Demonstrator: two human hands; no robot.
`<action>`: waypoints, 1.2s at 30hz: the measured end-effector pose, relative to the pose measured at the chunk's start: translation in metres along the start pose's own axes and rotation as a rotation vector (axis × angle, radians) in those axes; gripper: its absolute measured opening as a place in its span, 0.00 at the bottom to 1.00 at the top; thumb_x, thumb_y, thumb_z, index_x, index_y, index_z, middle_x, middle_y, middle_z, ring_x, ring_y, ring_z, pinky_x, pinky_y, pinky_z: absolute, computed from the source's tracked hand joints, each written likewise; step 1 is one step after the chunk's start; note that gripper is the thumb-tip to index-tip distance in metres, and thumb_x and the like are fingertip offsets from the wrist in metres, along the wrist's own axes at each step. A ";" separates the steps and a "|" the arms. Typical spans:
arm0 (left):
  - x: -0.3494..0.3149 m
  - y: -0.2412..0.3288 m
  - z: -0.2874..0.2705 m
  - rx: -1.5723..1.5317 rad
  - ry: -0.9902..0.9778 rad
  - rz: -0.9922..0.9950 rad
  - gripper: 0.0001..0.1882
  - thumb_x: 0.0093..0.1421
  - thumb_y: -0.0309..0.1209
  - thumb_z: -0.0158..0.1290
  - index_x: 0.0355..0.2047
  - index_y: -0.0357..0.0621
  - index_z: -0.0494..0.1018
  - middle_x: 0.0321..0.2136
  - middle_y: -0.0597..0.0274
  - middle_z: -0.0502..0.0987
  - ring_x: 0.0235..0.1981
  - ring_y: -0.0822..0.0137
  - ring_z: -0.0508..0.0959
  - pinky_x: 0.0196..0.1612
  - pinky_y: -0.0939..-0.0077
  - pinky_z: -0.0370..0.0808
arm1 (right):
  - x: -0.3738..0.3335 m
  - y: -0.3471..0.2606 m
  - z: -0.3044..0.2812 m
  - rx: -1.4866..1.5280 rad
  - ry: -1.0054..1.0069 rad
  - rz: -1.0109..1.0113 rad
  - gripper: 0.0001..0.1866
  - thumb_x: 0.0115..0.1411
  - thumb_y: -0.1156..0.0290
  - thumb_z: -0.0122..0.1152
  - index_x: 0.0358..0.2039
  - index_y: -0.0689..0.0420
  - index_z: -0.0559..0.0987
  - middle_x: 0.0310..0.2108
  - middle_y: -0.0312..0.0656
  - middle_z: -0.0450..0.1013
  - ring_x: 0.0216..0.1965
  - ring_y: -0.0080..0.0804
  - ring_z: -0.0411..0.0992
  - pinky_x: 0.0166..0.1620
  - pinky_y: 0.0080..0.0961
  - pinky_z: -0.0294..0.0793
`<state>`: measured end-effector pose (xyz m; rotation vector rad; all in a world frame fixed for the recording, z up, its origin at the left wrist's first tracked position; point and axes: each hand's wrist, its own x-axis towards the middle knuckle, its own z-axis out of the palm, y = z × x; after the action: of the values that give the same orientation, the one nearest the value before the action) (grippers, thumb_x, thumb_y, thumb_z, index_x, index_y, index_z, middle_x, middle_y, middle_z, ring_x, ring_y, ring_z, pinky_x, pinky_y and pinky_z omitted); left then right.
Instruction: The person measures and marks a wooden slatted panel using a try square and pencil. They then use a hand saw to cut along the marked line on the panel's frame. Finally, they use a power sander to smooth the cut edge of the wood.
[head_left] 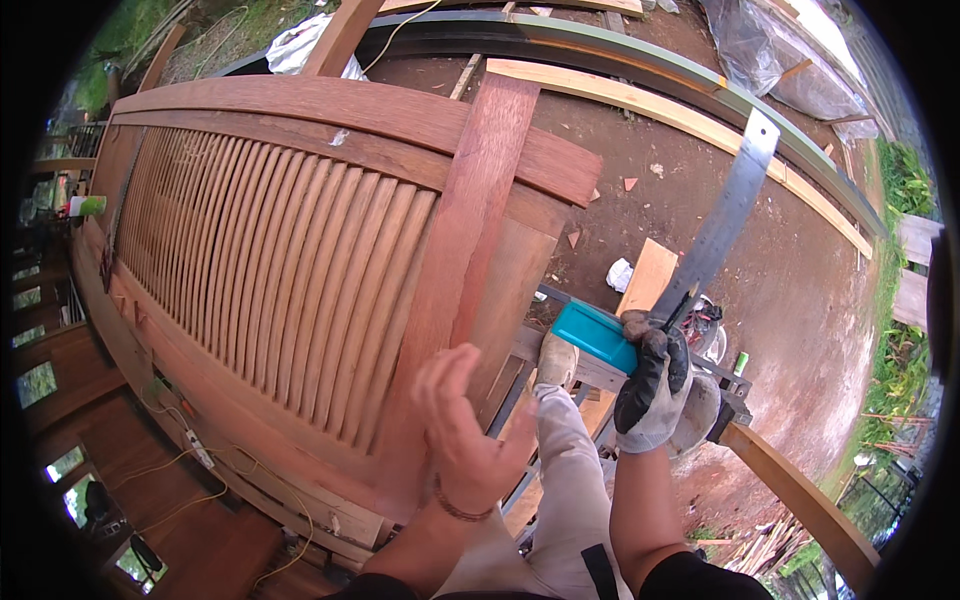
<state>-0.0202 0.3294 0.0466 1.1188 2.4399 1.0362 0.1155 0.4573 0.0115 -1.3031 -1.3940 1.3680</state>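
My right hand, in a grey and black glove, is closed around a try square with a long metal blade and a teal stock. A thin dark stick, perhaps a pencil, shows at its fingers. My left hand is bare and slightly blurred, its fingers apart and holding nothing. It hovers over or close to the near right part of a large louvered wooden panel; contact cannot be made out. A reddish board runs along the panel's right end, beside that hand.
A long wooden rail lies along the panel's far edge. Pale timber and metal beams lie on the dirt ground beyond. Yellow cords trail at lower left. A wooden beam stretches away at lower right. Clear plastic sheeting lies far right.
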 end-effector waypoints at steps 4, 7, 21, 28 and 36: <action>0.002 -0.059 -0.023 0.253 -0.138 -0.074 0.43 0.47 0.30 0.66 0.64 0.42 0.62 0.56 0.41 0.63 0.59 0.43 0.63 0.61 0.53 0.62 | 0.007 0.002 0.030 0.124 -0.115 0.010 0.16 0.71 0.63 0.50 0.39 0.64 0.76 0.38 0.44 0.76 0.43 0.34 0.74 0.52 0.31 0.71; -0.003 -0.076 -0.029 0.209 -0.104 -0.090 0.40 0.47 0.27 0.65 0.63 0.47 0.66 0.55 0.42 0.65 0.57 0.43 0.66 0.61 0.53 0.63 | 0.010 0.009 0.054 0.118 -0.149 0.068 0.16 0.71 0.60 0.50 0.39 0.63 0.77 0.38 0.42 0.76 0.41 0.28 0.73 0.49 0.28 0.71; 0.129 -0.052 0.006 0.102 -0.386 0.539 0.41 0.46 0.22 0.65 0.63 0.39 0.64 0.54 0.49 0.71 0.57 0.47 0.69 0.61 0.58 0.66 | 0.044 0.009 0.107 0.071 -0.238 0.097 0.11 0.66 0.73 0.47 0.35 0.62 0.79 0.31 0.45 0.78 0.35 0.35 0.76 0.42 0.30 0.74; 0.173 -0.071 0.030 0.041 -0.399 0.715 0.29 0.46 0.23 0.65 0.52 0.52 0.77 0.44 0.57 0.73 0.45 0.54 0.73 0.49 0.62 0.72 | 0.033 0.009 0.068 0.387 -0.056 0.156 0.14 0.71 0.71 0.47 0.47 0.68 0.75 0.41 0.45 0.78 0.41 0.31 0.77 0.48 0.28 0.78; 0.212 -0.058 0.052 0.157 -0.324 0.932 0.26 0.47 0.30 0.66 0.50 0.57 0.80 0.45 0.63 0.75 0.47 0.57 0.72 0.52 0.60 0.70 | 0.005 0.047 -0.006 0.232 -0.069 0.364 0.15 0.70 0.69 0.49 0.49 0.66 0.77 0.31 0.45 0.79 0.23 0.23 0.75 0.27 0.18 0.74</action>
<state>-0.1684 0.4868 -0.0199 2.3628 1.7337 0.7548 0.1275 0.4583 -0.0342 -1.4079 -1.0342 1.7731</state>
